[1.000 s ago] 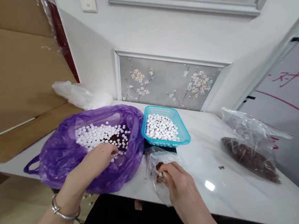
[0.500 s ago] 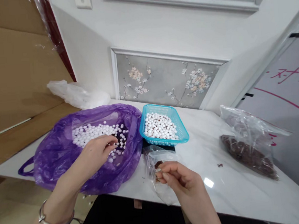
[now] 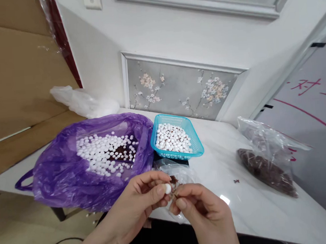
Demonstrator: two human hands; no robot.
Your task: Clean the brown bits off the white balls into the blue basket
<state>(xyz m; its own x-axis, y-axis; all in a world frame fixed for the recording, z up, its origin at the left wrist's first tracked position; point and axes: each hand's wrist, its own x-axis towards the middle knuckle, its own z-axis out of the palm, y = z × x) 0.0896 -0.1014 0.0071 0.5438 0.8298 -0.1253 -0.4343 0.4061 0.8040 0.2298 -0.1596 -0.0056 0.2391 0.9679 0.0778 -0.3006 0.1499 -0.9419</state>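
Note:
Between the thumb and fingers of my left hand (image 3: 145, 200) is a small white ball (image 3: 168, 188). My right hand (image 3: 202, 209) faces it close by, its thumb and forefinger pinched together; what they hold is too small to make out. Under both hands lies a clear plastic bag (image 3: 183, 170) with reddish-brown bits (image 3: 173, 179) in it. To the left, an open purple plastic bag (image 3: 60, 179) contains many loose white balls (image 3: 97, 151) and a dark brown patch. Behind the hands stands a blue plastic basket (image 3: 195, 136) filled with white balls that show brown specks.
A clear zip bag of dark brown pieces (image 3: 265, 172) lies at the right of the white table (image 3: 219, 162). A few brown bits (image 3: 236, 181) rest near it. Cardboard (image 3: 15, 81) and a white plastic bag (image 3: 79, 102) are at the back left.
My left hand has moved from inside the purple bag rightward and toward me, bringing a white ball beside my right hand. My right hand stays pinched over the clear bag.

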